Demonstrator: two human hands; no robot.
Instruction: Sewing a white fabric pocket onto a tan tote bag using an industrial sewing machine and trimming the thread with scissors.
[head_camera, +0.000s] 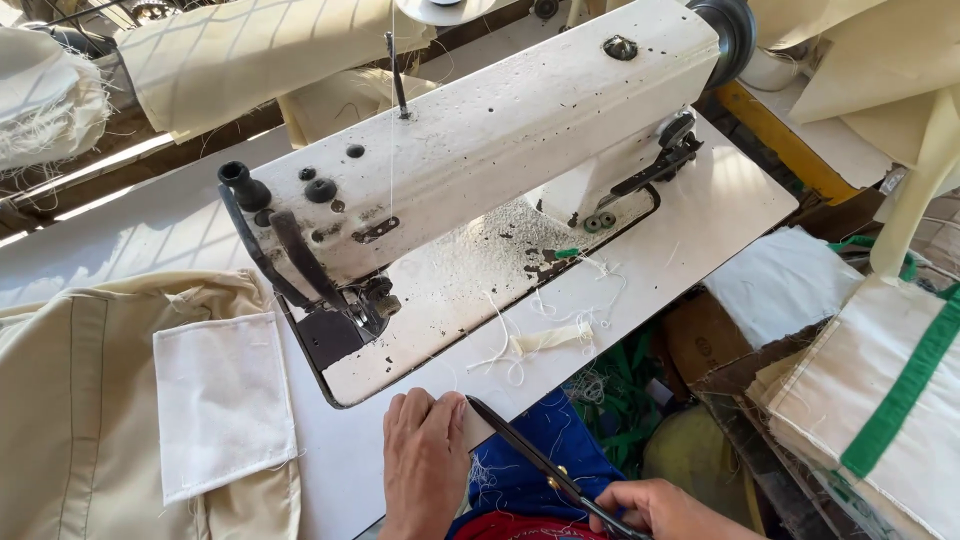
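Sewing machine (470, 170) beyond hands, white pocket (222, 400) left.

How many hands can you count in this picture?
2: the left hand lies flat at the sewing table's near edge; the right hand grips the black scissors at the bottom. No others visible.

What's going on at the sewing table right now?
A person sits at a white industrial sewing machine. Their left hand lies flat at the table's front edge, pinning a small pale piece, while the right hand holds black scissors pointed toward it. Cream fabric with a white patch lies left.
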